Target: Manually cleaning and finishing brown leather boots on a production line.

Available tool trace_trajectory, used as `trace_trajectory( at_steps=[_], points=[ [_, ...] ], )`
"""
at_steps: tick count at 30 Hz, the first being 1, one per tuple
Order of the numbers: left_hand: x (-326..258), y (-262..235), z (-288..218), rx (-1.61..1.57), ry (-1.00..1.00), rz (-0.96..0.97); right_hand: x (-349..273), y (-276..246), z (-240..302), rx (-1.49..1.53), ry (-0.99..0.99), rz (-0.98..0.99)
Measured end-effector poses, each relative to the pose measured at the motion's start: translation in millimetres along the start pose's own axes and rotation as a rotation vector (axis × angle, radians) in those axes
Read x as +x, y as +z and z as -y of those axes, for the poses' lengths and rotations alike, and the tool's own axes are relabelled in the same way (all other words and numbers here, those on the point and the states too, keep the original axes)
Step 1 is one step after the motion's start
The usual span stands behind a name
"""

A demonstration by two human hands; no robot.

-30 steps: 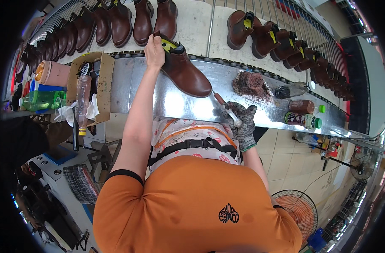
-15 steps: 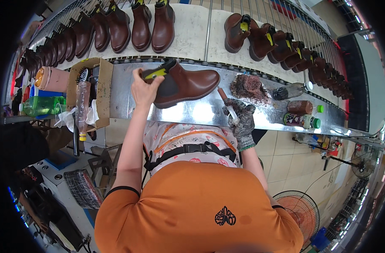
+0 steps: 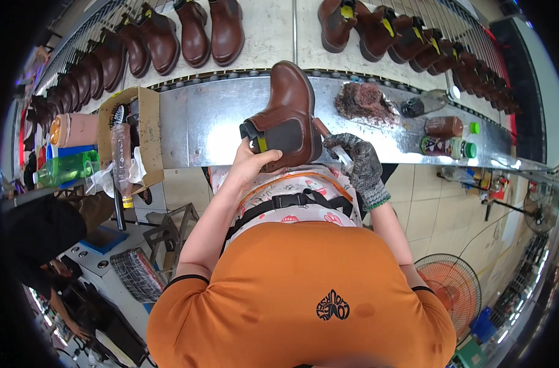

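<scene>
My left hand is closed on the top opening of a brown ankle boot with a dark elastic side panel. The boot's toe points away from me, over the metal bench, and its sole faces right. My right hand, in a grey knitted glove, grips a slim tool with a brown end and a whitish lower part; its exact kind is unclear. The brown end is close beside the boot's heel; I cannot tell whether they touch. A brown-stained cloth or sponge lies on the bench beyond the glove.
Brown boots stand in rows on the rack behind the metal bench. At right lie a dark bottle and two green-capped bottles. At left, a cardboard box holds a brush; a green bottle is beside it.
The boot has swung from lying lengthwise, toe right, to toe pointing away, and come nearer my body. My left hand moved right and nearer; the gloved hand still holds the tool.
</scene>
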State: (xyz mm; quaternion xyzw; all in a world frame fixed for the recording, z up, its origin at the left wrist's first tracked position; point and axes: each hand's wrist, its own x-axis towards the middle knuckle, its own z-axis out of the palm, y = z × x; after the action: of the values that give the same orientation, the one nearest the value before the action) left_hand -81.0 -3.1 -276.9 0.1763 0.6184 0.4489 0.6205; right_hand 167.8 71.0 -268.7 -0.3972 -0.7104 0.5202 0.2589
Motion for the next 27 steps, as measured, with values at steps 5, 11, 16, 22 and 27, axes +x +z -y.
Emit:
trace_trajectory(
  at_steps=[5,11,16,22,27],
  points=[
    [-3.6,12.3,-10.9,0.018,-0.026,0.049,-17.7,-11.4,11.4,0.020,0.073,0.054],
    [-8.4,31.3,-24.0,-0.072,-0.100,0.031,-39.0,-20.6,36.2,-0.068,0.154,0.052],
    [-9.5,42.1,-33.8,-0.155,-0.130,0.042,-53.3,-26.6,45.2,-0.181,0.056,0.008],
    [-6.2,46.2,-40.7,-0.276,-0.129,0.060,-58.8,-21.3,58.7,-0.197,0.073,-0.106],
    [-5.4,44.1,-41.3,-0.359,-0.124,0.118,-63.5,-15.1,56.0,-0.196,0.012,-0.148]
  ],
)
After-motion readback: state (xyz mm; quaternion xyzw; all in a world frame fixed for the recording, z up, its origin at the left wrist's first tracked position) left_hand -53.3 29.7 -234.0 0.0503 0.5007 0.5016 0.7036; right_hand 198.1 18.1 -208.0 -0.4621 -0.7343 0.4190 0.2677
